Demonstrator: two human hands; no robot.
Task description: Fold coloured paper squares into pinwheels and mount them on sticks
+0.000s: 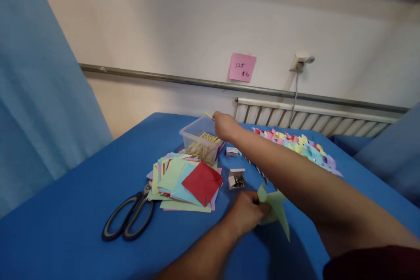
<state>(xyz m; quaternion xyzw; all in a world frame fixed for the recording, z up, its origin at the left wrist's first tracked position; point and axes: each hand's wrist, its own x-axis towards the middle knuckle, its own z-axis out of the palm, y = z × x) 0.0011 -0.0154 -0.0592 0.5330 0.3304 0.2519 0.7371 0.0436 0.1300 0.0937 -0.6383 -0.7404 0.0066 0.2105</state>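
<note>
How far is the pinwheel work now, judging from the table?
Done: a row of finished pinwheels lies at the back. In hand: left hand holds a green folded paper; right hand takes a stick from the box. Left: a stack of paper squares.

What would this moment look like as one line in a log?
left hand: holds green folded paper | right hand: pinches thin stick over clear stick box | nearby: coloured paper stack, scissors

Both forearms are bare from wrist to elbow. A dark maroon sleeve (370, 264) covers the right upper arm. The left hand (244, 212) and right hand (225, 125) wear no gloves, rings or watch.
</note>
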